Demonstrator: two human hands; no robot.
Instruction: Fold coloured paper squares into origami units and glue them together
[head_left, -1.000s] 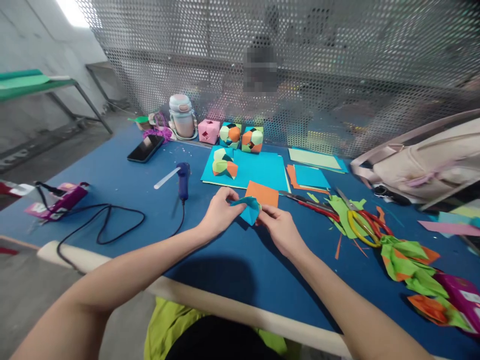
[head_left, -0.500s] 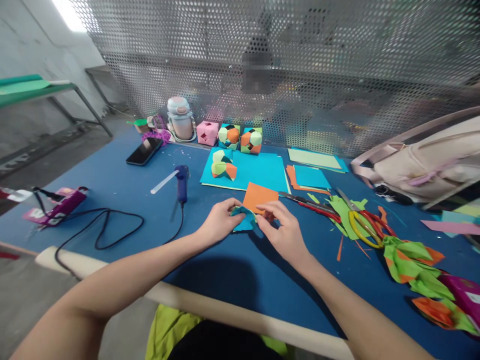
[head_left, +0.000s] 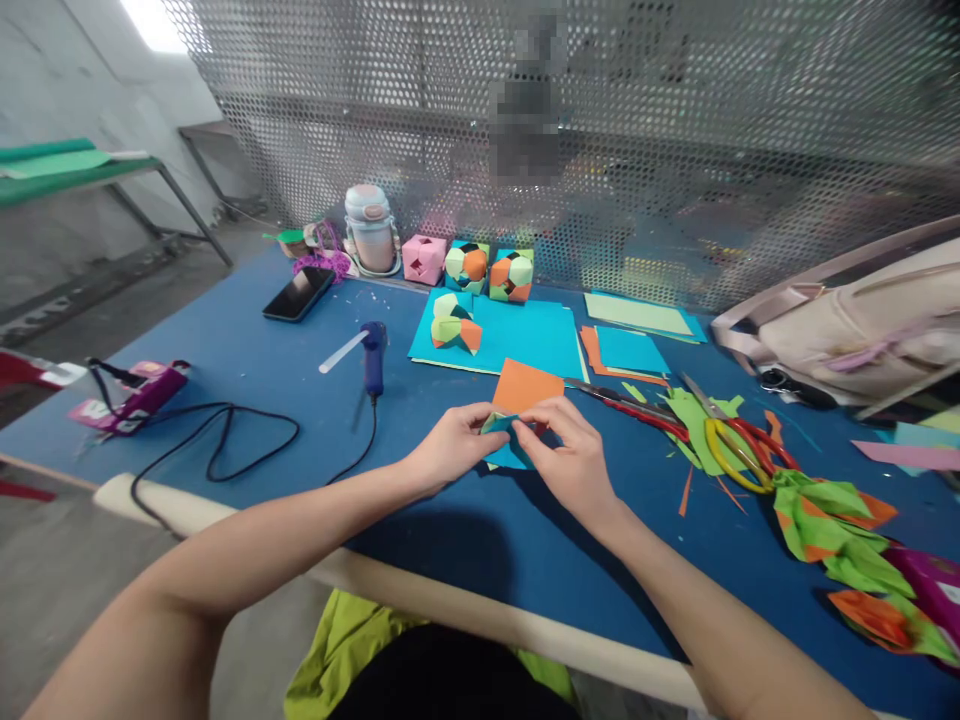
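Between both hands is a small folded piece of blue paper (head_left: 510, 456) with a pale green edge. My left hand (head_left: 457, 443) pinches its left side, thumb on top. On its right side, my right hand (head_left: 566, 445) grips the paper with thumb and fingertips, close to the left thumb. Just behind the fingers an orange paper square (head_left: 527, 385) lies on the blue table. Farther back, a partly joined folded shape (head_left: 456, 335) in green and orange rests on blue sheets (head_left: 525, 340).
A blue glue gun (head_left: 373, 360) with its cable stands left of centre. To the right lie red-handled scissors (head_left: 652, 412), yellow-handled scissors (head_left: 724, 455) and green scraps. Paper cubes (head_left: 512, 275), a bottle (head_left: 371, 230) and a phone (head_left: 298, 294) are at the back; a bag (head_left: 847, 300) sits far right.
My right hand has moved in against my left, and its fingers now hold the blue paper's right side. The paper has been turned or folded, showing a pale edge. The view has shifted slightly.
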